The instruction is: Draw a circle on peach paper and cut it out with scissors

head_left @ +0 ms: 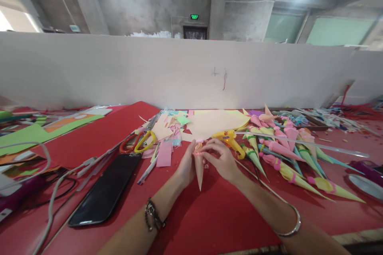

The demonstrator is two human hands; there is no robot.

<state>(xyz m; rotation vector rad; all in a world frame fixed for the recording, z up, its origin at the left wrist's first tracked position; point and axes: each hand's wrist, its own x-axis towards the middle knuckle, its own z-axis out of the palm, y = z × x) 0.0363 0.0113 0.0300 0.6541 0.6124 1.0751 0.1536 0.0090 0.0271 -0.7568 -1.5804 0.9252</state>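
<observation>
A small peach paper cone (pixel 200 171) with pink trim hangs point-down between my hands, over the red tabletop. My left hand (pixel 187 164) is wrapped round its left side. My right hand (pixel 220 158) pinches the pink trim near the cone's top with thumb and finger. Right behind my right hand lies a yellow glue gun (pixel 229 139) with a long clear glue stick (pixel 302 143) reaching out to the right. Many finished-looking paper cones (pixel 284 147) in pink, yellow and green are heaped on the right.
A black phone (pixel 106 189) lies left of my left forearm, near red- and yellow-handled scissors (pixel 145 142). Paper scraps (pixel 164 153) and cream sheets (pixel 217 121) spread behind my hands. A white cable (pixel 54 195) curves at left. A pale partition (pixel 134 71) stands behind the table.
</observation>
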